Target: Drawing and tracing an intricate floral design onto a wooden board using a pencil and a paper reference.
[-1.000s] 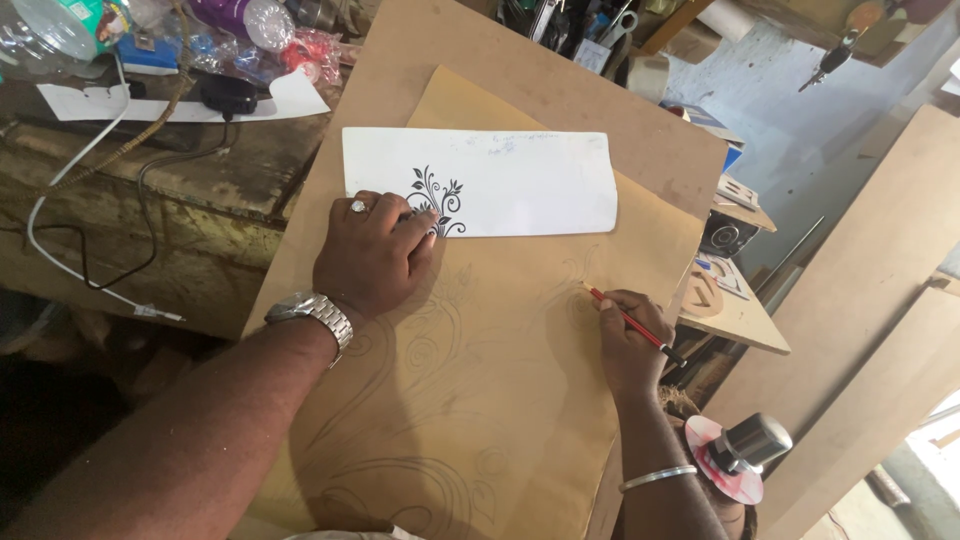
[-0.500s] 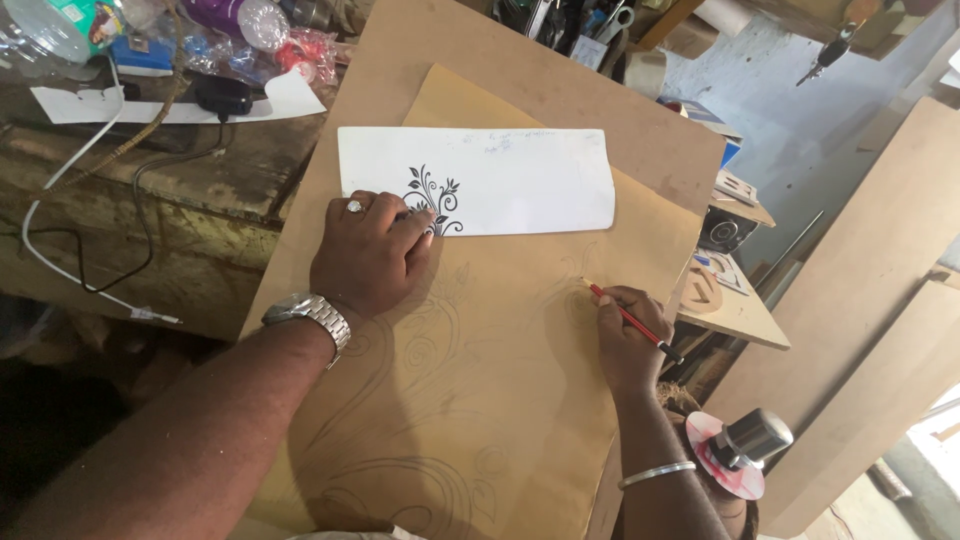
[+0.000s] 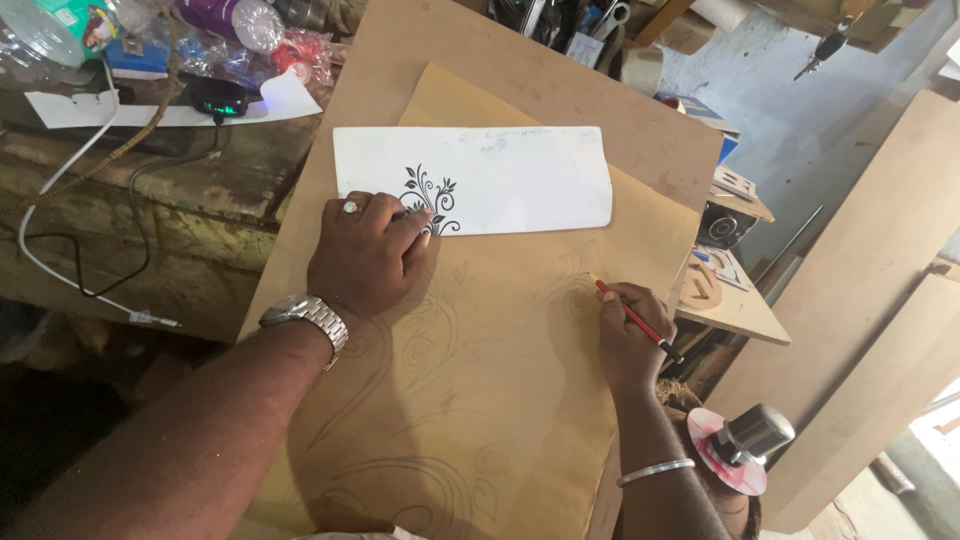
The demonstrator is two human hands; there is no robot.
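Observation:
A tan paper sheet [image 3: 500,340] with faint pencilled scrolls lies on a brown wooden board [image 3: 560,90]. Across its top lies a white paper strip [image 3: 520,180] printed with a small black floral motif [image 3: 432,196]. My left hand [image 3: 365,255], wearing a ring and a metal wristwatch, presses flat on the strip's lower left edge beside the motif. My right hand [image 3: 625,335], with a thin bangle on the wrist, holds a red pencil [image 3: 632,318] whose tip touches the tan sheet near its right edge.
A worn workbench [image 3: 170,220] at the left carries plastic bottles, a white cable [image 3: 60,280] and a black device. Large wooden panels [image 3: 860,300] lean at the right. A small shelf with cut shapes [image 3: 730,300] and a pink disc tool [image 3: 740,450] sit beside the board.
Both hands stay in place; the view has shifted slightly. The pencil tip rests at nearly the same spot on the tan sheet.

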